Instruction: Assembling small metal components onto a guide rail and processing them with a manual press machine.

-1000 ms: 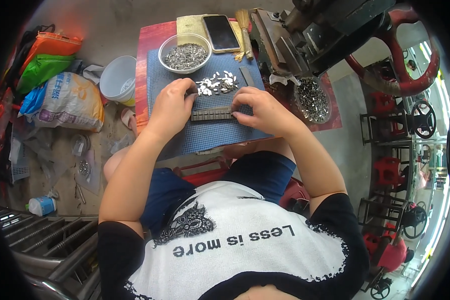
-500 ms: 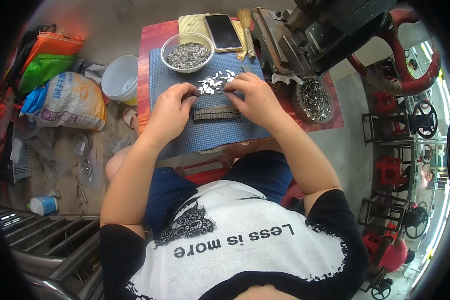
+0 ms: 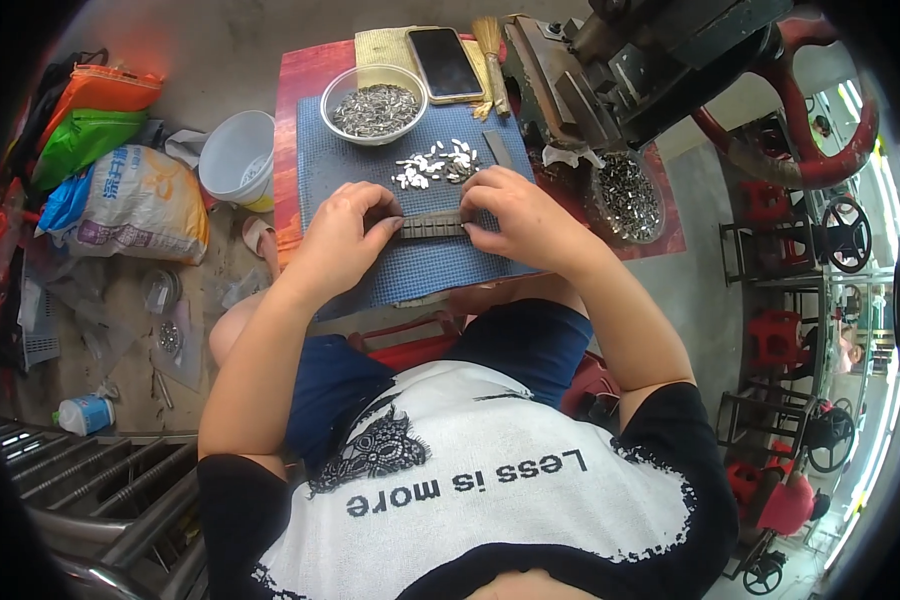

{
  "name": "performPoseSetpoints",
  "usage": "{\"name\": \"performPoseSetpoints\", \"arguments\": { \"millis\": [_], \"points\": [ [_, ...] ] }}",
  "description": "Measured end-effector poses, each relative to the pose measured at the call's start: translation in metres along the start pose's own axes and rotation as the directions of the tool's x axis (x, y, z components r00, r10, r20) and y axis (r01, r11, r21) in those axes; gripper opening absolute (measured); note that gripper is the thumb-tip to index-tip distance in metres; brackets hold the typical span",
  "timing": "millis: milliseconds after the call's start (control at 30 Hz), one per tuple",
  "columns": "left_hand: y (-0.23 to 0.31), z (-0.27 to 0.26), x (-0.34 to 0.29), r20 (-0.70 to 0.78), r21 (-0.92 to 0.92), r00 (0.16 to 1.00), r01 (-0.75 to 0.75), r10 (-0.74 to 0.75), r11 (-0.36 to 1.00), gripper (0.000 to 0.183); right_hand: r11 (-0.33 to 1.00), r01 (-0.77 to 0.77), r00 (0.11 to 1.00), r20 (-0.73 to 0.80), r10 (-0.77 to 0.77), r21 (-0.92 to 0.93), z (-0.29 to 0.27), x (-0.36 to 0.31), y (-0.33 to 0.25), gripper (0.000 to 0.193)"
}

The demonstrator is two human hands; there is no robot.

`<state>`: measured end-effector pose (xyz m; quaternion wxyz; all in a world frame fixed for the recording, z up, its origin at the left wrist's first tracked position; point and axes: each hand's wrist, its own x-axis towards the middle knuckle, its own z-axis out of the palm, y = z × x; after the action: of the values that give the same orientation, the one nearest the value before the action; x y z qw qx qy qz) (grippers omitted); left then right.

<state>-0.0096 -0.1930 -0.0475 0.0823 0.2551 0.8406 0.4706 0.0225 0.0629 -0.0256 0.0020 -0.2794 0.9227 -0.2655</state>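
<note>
A slotted dark metal bar (image 3: 432, 226) lies crosswise on a blue textured mat (image 3: 345, 285). My left hand (image 3: 348, 238) is closed at its left end, with thumb and fingers covering that end. At the right end, my right hand (image 3: 523, 222) is closed in the same way; whether small pieces are also in the fingers cannot be made out. Just beyond the bar lies a loose scatter of small shiny elongated metal pieces (image 3: 425, 170). Farther back stands a clear plastic bowl (image 3: 342, 92) holding many similar pieces.
A phone (image 3: 445, 65) and a straw brush (image 3: 491, 60) lie at the back. A flat grey metal strip (image 3: 497, 149) rests right of the scatter. To the right are a round tub of metal pieces (image 3: 628, 200) and a dark press with a red handwheel (image 3: 820, 165). A white bucket (image 3: 238, 160) stands left.
Both hands have come nearer to me, from the scattered pieces to the bar's two ends. The flat grey strip now shows more fully beside the right hand.
</note>
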Motion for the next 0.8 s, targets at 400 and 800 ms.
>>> {"name": "performPoseSetpoints", "arguments": {
  "millis": [400, 800],
  "points": [
    [0.006, -0.012, 0.005, 0.151, 0.098, 0.988, 0.023, -0.037, 0.995, 0.018, 0.997, -0.074, 0.969, -0.234, 0.075, 0.012, 0.006, 0.015, -0.002, 0.011],
    [-0.001, -0.008, 0.016, 0.089, -0.021, 0.984, 0.154, -0.152, 0.988, 0.019, 0.996, -0.077, 0.97, -0.229, 0.084, 0.039, 0.018, 0.029, 0.02, 0.013]
  ]
}}
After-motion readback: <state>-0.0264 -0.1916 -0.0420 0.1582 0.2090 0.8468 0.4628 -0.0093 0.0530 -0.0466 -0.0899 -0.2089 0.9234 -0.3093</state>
